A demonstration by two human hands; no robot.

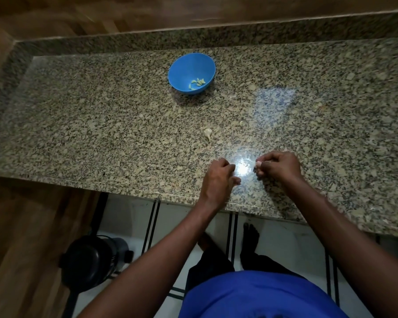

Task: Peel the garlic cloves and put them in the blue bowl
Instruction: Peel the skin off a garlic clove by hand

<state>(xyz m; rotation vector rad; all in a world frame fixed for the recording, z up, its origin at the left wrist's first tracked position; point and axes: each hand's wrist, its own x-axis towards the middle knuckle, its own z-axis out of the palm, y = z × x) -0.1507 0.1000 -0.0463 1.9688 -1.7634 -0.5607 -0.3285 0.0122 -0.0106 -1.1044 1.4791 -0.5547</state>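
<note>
The blue bowl (191, 73) stands at the back middle of the granite counter (101, 125) and holds several peeled garlic cloves (197, 83). A pale unpeeled garlic piece (206, 132) lies on the counter between the bowl and my hands. A smaller pale scrap (242, 123) lies just to its right. My right hand (279, 167) hovers near the front edge, its fingertips pinching a small pale garlic clove (259, 163). My left hand (218, 177) is a short gap to the left with its fingers curled in, and I see nothing in it.
A bright light reflection shines on the counter between my hands. A raised granite ledge and a wooden wall run along the back and left. Below the front edge are the tiled floor, my feet and a black appliance (94, 260) at the left.
</note>
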